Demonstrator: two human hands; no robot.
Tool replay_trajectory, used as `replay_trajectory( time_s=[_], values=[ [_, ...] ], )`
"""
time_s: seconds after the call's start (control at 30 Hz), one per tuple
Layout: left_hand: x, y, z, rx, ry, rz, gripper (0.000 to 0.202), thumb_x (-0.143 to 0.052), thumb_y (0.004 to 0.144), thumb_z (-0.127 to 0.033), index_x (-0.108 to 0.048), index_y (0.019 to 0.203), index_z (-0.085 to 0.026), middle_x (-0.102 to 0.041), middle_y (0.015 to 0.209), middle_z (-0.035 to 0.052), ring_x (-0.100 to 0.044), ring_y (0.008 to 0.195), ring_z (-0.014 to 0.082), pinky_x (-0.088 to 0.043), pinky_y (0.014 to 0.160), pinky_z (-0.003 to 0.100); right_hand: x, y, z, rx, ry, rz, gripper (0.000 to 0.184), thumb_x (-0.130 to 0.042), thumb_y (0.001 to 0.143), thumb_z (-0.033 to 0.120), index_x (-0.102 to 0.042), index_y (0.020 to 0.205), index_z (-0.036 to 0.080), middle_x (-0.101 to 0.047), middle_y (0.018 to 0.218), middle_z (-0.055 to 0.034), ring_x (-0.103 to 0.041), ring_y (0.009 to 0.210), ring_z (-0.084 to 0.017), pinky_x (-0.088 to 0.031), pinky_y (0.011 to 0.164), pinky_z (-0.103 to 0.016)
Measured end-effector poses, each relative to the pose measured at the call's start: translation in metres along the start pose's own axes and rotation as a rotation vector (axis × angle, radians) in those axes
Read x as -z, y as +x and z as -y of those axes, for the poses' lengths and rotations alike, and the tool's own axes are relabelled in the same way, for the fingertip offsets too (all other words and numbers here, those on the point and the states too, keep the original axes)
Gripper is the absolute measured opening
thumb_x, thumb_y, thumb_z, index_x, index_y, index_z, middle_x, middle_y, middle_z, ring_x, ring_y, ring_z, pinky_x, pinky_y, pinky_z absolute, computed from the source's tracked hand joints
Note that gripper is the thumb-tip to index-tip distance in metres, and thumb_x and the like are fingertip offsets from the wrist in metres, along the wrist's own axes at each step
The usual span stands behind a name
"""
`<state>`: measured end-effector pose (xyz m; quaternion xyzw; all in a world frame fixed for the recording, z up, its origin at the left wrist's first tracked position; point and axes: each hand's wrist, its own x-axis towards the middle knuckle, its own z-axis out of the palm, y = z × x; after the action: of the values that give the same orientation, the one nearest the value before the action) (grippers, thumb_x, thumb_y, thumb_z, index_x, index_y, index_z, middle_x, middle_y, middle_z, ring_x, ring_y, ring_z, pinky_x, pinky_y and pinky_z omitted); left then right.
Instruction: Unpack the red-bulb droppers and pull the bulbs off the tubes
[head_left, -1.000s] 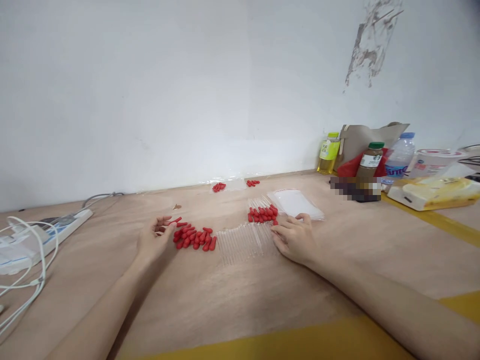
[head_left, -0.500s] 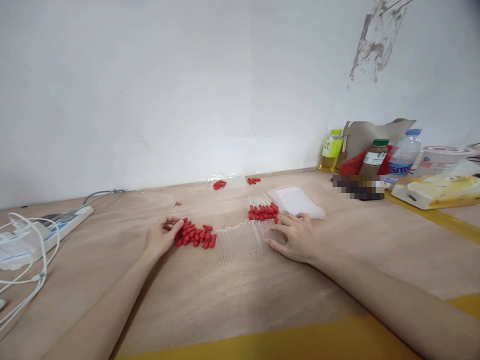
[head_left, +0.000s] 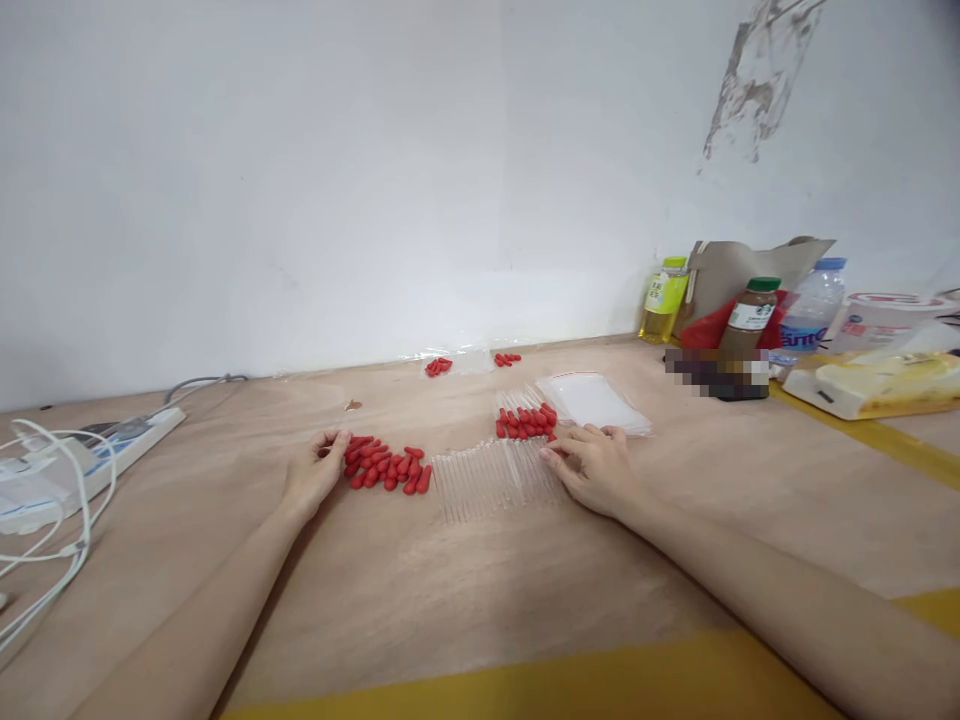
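Note:
My left hand (head_left: 313, 478) is at the left edge of a loose pile of red rubber bulbs (head_left: 391, 466), fingers curled and thumb tip close to the index finger. Whatever may be between them is hidden. To the right of the pile lies a row of thin clear tubes (head_left: 487, 485), side by side. My right hand (head_left: 596, 468) rests over the right end of this row, thumb and index finger drawn together; I cannot make out what they hold. Just beyond its fingertips lies a group of clear tubes capped with red bulbs (head_left: 525, 422).
Clear plastic bags (head_left: 596, 402) lie behind my right hand. Small red bulb clusters (head_left: 438, 367) sit near the wall. A power strip (head_left: 139, 450) with white cables is at left. Bottles (head_left: 663, 300), a grey bag (head_left: 750, 265) and a tissue pack (head_left: 877, 385) stand at right.
My left hand has shifted left, away from the top of the bulb pile to its edge. The thumb and index finger of my right hand have come closer together.

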<state>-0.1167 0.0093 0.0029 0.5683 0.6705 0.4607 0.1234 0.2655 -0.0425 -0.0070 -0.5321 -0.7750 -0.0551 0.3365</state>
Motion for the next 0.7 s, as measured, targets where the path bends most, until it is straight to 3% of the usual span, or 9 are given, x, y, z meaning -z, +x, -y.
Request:
replay_trajectory(
  time_s=[0.27,0.4,0.5,0.53,0.6,0.7],
  values=[
    [-0.002,-0.002,-0.001,0.038,-0.076,-0.003,0.042,-0.05,0.066,-0.056,-0.061,0.078,-0.017,-0.063,0.065,0.0023,-0.057,0.059,0.0177,-0.043,0.051,0.025,0.0,0.003,-0.001,-0.081,0.046,0.031,0.034,-0.038,0.087,0.039,-0.06,0.067,0.022,-0.065,0.081,0.0017,-0.053,0.08,-0.014,-0.021,0.072,-0.032],
    [0.0,-0.005,-0.008,0.037,-0.055,-0.11,0.04,-0.048,0.067,-0.054,-0.061,0.079,-0.017,-0.062,0.071,0.0028,-0.056,0.065,0.0177,-0.043,0.056,0.026,0.0,0.005,-0.001,-0.093,0.043,0.022,0.039,-0.036,0.088,0.041,-0.06,0.065,0.021,-0.065,0.079,0.0012,-0.053,0.078,-0.014,-0.021,0.073,-0.031],
    [-0.001,-0.013,-0.028,-0.006,0.1,-0.189,0.035,-0.048,0.07,-0.05,-0.06,0.08,-0.018,-0.06,0.072,0.0019,-0.054,0.065,0.0174,-0.041,0.058,0.027,-0.001,0.006,-0.001,-0.096,0.046,0.019,0.043,-0.034,0.088,0.041,-0.058,0.06,0.019,-0.064,0.076,0.0004,-0.053,0.076,-0.014,-0.022,0.072,-0.031],
    [-0.005,-0.016,-0.039,-0.043,0.149,-0.156,0.033,-0.048,0.07,-0.048,-0.06,0.079,-0.019,-0.059,0.071,0.0014,-0.053,0.064,0.0171,-0.041,0.058,0.027,-0.002,0.007,-0.001,-0.095,0.046,0.01,0.043,-0.034,0.088,0.041,-0.058,0.06,0.019,-0.064,0.075,0.0002,-0.053,0.075,-0.014,-0.022,0.072,-0.031],
    [-0.019,-0.023,-0.065,-0.187,0.198,0.032,0.028,-0.05,0.07,-0.046,-0.058,0.072,-0.019,-0.059,0.069,0.0007,-0.054,0.064,0.0166,-0.04,0.058,0.026,-0.003,0.008,-0.002,-0.097,0.047,-0.018,0.044,-0.033,0.089,0.041,-0.06,0.061,0.02,-0.064,0.074,0.0,-0.053,0.073,-0.014,-0.023,0.07,-0.031],
    [-0.054,-0.028,-0.108,-0.413,0.262,0.342,0.025,-0.054,0.069,-0.045,-0.058,0.072,-0.02,-0.061,0.076,0.0022,-0.056,0.074,0.0185,-0.041,0.064,0.027,-0.003,0.009,-0.006,-0.116,0.057,-0.047,0.046,-0.031,0.089,0.042,-0.061,0.062,0.021,-0.064,0.072,-0.0006,-0.053,0.073,-0.015,-0.023,0.068,-0.03]
  ],
)
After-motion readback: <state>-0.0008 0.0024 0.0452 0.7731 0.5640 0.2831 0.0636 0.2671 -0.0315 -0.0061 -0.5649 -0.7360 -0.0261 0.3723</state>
